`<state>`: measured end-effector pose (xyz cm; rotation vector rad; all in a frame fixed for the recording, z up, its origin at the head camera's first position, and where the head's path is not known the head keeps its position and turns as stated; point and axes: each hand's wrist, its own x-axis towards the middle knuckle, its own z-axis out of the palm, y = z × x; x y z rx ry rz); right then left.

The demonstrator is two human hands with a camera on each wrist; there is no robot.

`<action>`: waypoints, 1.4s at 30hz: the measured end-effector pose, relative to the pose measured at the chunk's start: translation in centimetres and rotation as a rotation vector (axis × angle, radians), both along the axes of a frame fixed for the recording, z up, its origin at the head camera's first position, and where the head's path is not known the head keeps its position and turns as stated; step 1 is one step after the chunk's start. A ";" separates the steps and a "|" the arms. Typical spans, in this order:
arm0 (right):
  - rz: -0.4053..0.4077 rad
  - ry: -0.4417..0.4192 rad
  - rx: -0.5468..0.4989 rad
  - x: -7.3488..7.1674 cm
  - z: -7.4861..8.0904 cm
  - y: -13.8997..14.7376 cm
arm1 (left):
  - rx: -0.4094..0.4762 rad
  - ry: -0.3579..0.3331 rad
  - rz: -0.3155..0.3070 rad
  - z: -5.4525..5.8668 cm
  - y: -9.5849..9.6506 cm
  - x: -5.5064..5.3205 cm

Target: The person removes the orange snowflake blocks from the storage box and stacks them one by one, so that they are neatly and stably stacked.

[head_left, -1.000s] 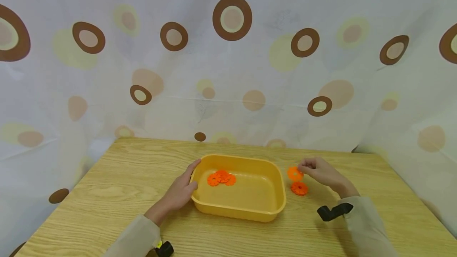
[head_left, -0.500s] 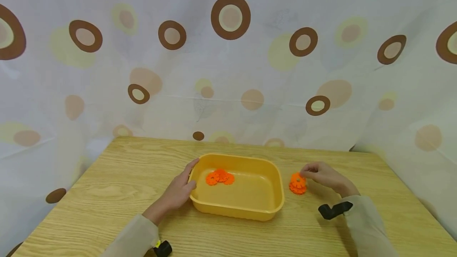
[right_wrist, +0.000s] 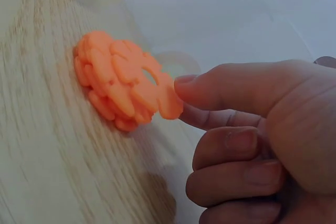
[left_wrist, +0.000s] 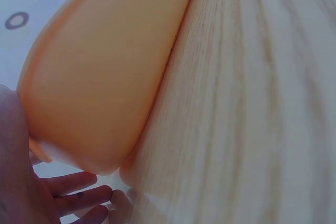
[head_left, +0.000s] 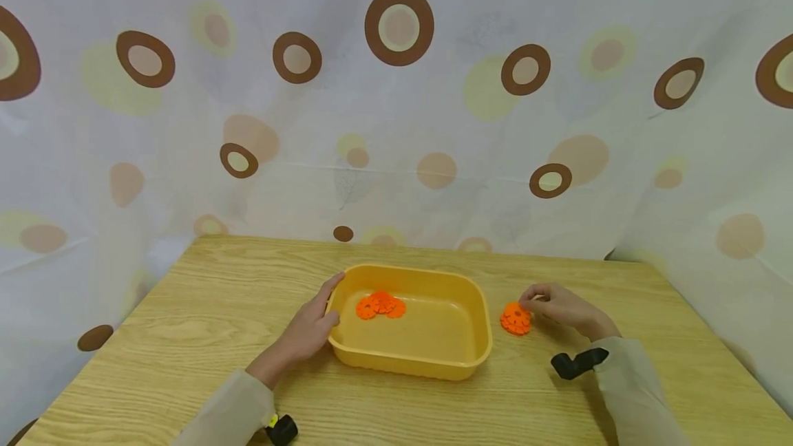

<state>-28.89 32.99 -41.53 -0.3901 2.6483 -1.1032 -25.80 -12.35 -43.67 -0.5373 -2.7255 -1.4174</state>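
Observation:
A yellow plastic basin (head_left: 409, 360) stands on the wooden table. My left hand (head_left: 310, 329) holds its left end, thumb over the rim; in the left wrist view several fingers (left_wrist: 79, 199) extend beside the basin's outer wall (left_wrist: 105, 77). Right of the basin, a small pile of orange flower-shaped discs (head_left: 515, 322) lies on the table. Between thumb and index finger, my right hand (head_left: 560, 308) pinches the edge of the top flower-shaped disc (right_wrist: 134, 72), which leans over the pile. The other fingers of that hand are curled in.
Several more orange flower-shaped discs (head_left: 381, 305) lie overlapping inside the basin, toward its left back. The wooden table (head_left: 396, 408) extends around the basin. A patterned cloth (head_left: 396, 122) hangs behind it and at both sides. Black camera mounts (head_left: 579, 363) sit at the wrists.
The pinched disc has come down from above and behind the pile onto it, my right hand lowering slightly. My left hand keeps its hold on the basin. The head view shifts a little.

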 end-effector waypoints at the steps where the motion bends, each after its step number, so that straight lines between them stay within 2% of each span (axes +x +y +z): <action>1: 0.003 0.002 0.001 0.0 -0.1 0.1 | -0.001 0.000 0.001 0.0 0.0 0.0; 22: -0.036 -0.036 -0.004 0.0 -0.5 0.1 | 0.001 -0.010 -0.006 0.0 0.0 0.1; 32: -0.084 -0.070 0.053 -0.1 -0.5 0.2 | -0.012 -0.001 -0.009 0.0 0.0 0.0; 42: -0.071 -0.064 0.070 0.2 -0.2 -0.2 | -0.021 -0.007 -0.007 0.0 0.0 -0.2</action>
